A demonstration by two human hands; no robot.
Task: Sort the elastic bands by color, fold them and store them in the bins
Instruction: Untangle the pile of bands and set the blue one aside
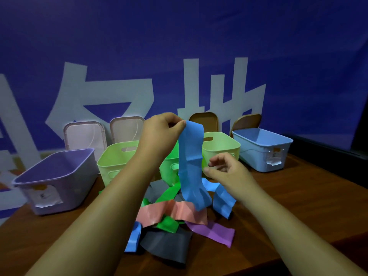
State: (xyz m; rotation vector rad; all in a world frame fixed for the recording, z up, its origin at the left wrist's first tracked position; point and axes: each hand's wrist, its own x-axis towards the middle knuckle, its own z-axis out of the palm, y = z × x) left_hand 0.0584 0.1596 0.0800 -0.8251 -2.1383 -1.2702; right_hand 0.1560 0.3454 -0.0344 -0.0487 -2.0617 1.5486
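Elastic bands [173,220]: a loose heap on the wooden table [298,196], right in front of the person; colours mixed and overlapping
Nearest of the heap: grey band [167,246] at the front edge; small blue band [133,239] just left of it; purple band [215,233] to the right
Middle of the heap: pink band [171,213] lying across; green band [168,225] partly under it; second blue band [223,202] crumpled at the right side
Held blue band [191,162]: hanging upright above the heap, creased at mid-height; its lower end reaches down among the bands on the table
Left hand [159,128]: raised; thumb and fingers pinching the top end of the held blue band
Right hand [225,168]: lower; fingers loosely curled, thumb just beside the band's right edge; whether it grips or only touches I cannot tell
Bins: a row behind the heap; purple bin [79,188] far left, a paper label on its front; green bins [113,162], three of them, in the middle, one partly hidden by the left arm; light blue bin [258,156] far right, also labelled
Lids: two pale lids [84,134] and two brown lids [205,120] standing upright behind the bins
Backdrop: blue banner [199,36] with big white characters
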